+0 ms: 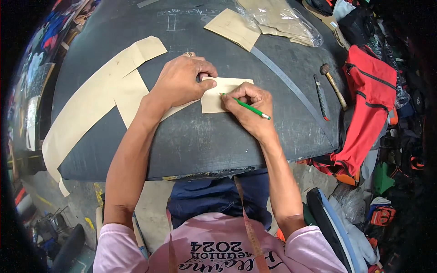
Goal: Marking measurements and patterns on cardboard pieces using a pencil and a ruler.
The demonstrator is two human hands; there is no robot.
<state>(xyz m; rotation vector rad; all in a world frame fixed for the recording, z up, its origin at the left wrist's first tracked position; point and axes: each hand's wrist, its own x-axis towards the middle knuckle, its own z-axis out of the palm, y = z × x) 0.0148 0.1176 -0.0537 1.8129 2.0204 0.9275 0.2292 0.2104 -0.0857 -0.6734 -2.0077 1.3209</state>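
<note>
A small rectangle of tan pattern paper [214, 105] lies flat on the dark worktable. My right hand [253, 107] pinches a green pencil [251, 108], its tip on or just above the paper's middle. At the paper's upper left corner rests my left hand [184, 81], thumb on the edge and fingers curled; whether it grips the sheet or only presses it down I cannot tell. Under and beside my left forearm spreads a long curved paper pattern [98, 93], with more cut paper pieces reaching below my left wrist.
A metal ruler [291, 86] slants across the table's right side. Near it lie a utility knife [321, 98] and a hammer [334, 86]. Folded tan paper [233, 28] and a clear plastic bag [287, 20] sit at the back. A red bag [368, 100] hangs over the right edge.
</note>
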